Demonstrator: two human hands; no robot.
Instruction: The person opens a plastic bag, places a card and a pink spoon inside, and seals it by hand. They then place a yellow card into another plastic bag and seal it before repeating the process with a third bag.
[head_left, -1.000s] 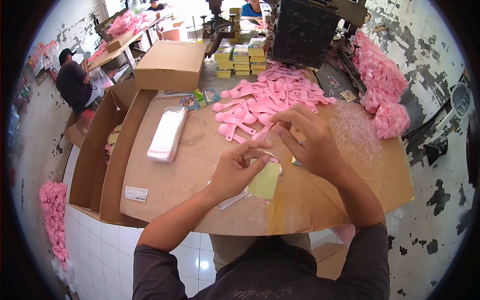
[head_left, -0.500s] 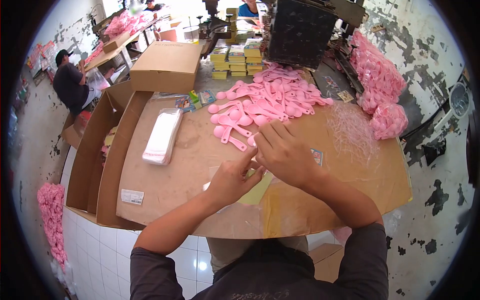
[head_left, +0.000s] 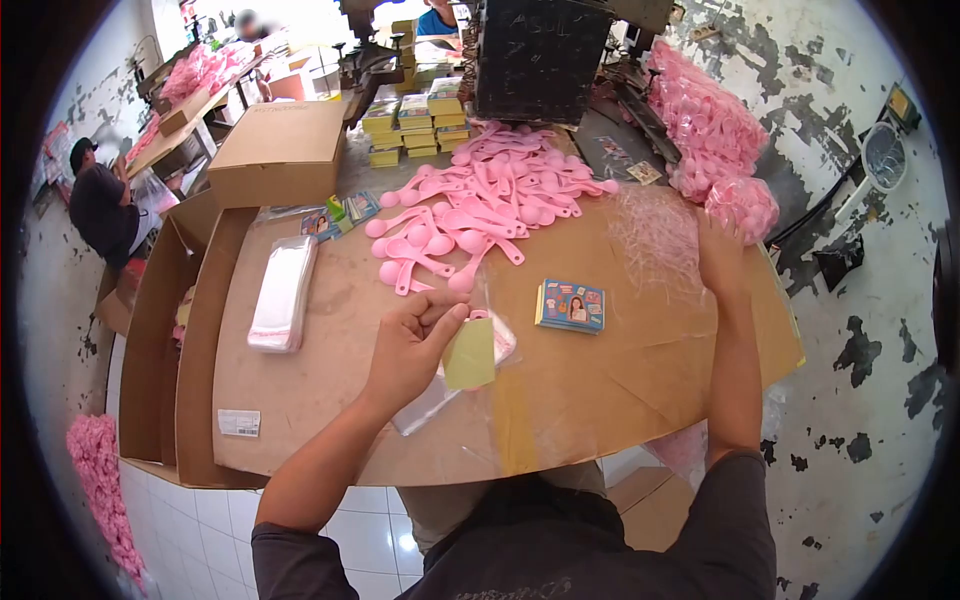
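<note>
A tabletop [head_left: 620, 390] covered in brown cardboard fills the middle of the frame. Loose pink spoons [head_left: 490, 195] are heaped at upper centre, below a black machine [head_left: 540, 60] and stacked yellow boxes [head_left: 415, 125]. A stack of empty bags [head_left: 282, 293] lies at left, and picture cards [head_left: 571, 305] sit at centre. White floor tiles [head_left: 200, 520] show at lower left, where another person [head_left: 100, 210] sits by the wall.

The left hand [head_left: 408, 345] is raised over the centre, its fingers pinched shut on a clear bag [head_left: 430, 400] holding a yellow card [head_left: 470, 355]. The right hand [head_left: 720, 255] is stretched to the upper right, beside crinkled plastic [head_left: 655, 235] and a sack of spoons [head_left: 742, 205]. I cannot tell whether its fingers are open or closed.
</note>
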